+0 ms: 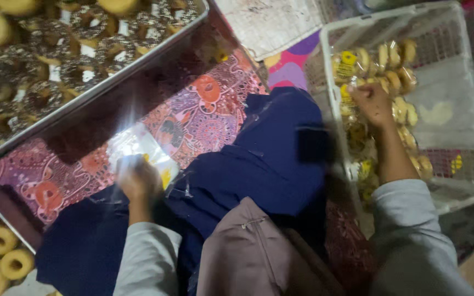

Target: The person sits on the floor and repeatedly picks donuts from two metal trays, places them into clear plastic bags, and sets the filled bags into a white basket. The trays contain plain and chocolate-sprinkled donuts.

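Note:
My left hand point(137, 180) is closed on a clear plastic bag point(138, 147) with yellow print, which shines over my dark blue lap. My right hand point(373, 103) reaches into a white plastic basket point(456, 181) on the right and rests on packed bags of ring-shaped pastries point(385, 60); whether it grips one is blurred. Both sleeves are grey.
A large metal tray point(138, 71) of chocolate-sprinkled doughnuts sits at the upper left. A second tray of plain doughnuts point(1, 257) lies at the lower left. A patterned red and pink mat point(204, 115) covers the floor. A brown cloth point(248, 257) lies on my lap.

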